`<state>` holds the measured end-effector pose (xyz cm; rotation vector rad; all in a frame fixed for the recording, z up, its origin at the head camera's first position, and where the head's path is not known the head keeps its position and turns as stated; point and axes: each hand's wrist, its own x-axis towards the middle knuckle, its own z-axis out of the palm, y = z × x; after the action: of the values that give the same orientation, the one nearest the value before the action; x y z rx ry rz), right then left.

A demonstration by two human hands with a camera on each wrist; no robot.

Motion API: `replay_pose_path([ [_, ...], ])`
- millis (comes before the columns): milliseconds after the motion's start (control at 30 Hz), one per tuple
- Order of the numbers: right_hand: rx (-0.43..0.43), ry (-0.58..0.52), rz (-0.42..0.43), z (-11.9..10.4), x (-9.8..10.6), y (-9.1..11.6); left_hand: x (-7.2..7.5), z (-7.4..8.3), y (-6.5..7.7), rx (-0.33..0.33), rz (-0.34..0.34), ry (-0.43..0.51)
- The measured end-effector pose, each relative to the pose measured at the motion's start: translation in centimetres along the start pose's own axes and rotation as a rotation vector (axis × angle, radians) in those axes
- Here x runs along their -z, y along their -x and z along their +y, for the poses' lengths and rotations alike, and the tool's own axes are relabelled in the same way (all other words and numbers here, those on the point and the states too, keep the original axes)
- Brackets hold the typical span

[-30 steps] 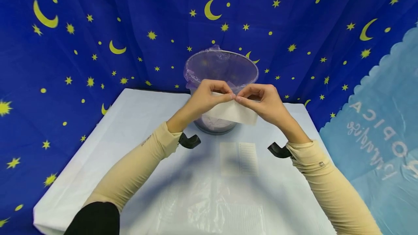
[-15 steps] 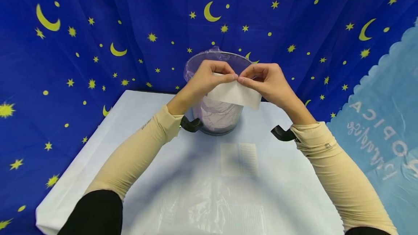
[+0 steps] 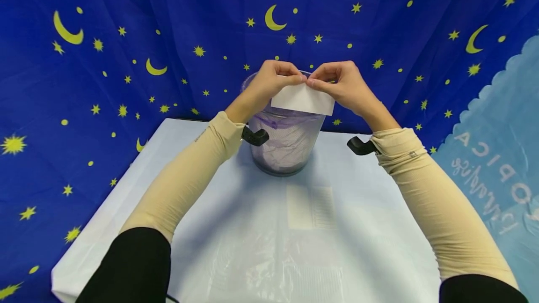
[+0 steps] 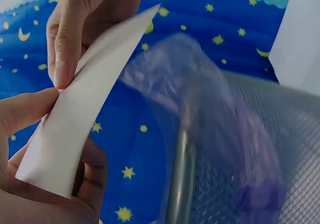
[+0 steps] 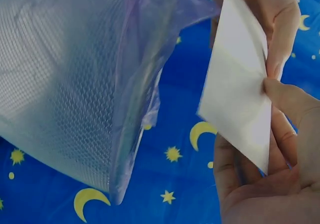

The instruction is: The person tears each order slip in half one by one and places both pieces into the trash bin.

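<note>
A plain white strip of paper [image 3: 303,99] hangs between my two hands, above the front rim of a mesh wastebasket [image 3: 284,148]. My left hand [image 3: 275,80] pinches its top edge near the middle between thumb and fingers. Close beside it, my right hand [image 3: 337,80] pinches the same edge, thumb tips almost meeting. In the left wrist view the paper [image 4: 80,109] slants across both hands. The right wrist view shows the paper [image 5: 237,84] apart from the basket's rim. A thin purple plastic bag [image 5: 145,74] lines the basket and folds over that rim.
The basket stands at the back of a white-covered table [image 3: 236,228], against a blue star-and-moon curtain [image 3: 202,12]. A pale lined sheet [image 3: 311,207] lies on the table in front of it. Glossy clear plastic [image 3: 261,275] lies nearer. Light blue lettered cloth [image 3: 501,162] hangs at right.
Both hands have risen and moved away from me with the paper, from in front of the basket to over its rim. More of the basket's front shows now.
</note>
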<state>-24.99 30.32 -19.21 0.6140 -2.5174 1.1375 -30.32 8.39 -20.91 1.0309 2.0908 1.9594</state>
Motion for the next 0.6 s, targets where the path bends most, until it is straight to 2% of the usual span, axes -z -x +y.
replay_pose_path([
  [200, -0.024, 0.048, 0.006, 0.6, -0.1, -1.4, 0.7, -0.4, -1.4, 0.054, 0.040, -0.027],
  [433, -0.059, 0.040, 0.049, 0.8, -0.2, -2.5, 1.3, -0.5, -2.7, 0.076, 0.082, -0.027],
  [600, -0.074, 0.028, 0.089, 0.8, -0.5, -2.8, 1.4, -0.8, -3.2, 0.080, 0.088, -0.025],
])
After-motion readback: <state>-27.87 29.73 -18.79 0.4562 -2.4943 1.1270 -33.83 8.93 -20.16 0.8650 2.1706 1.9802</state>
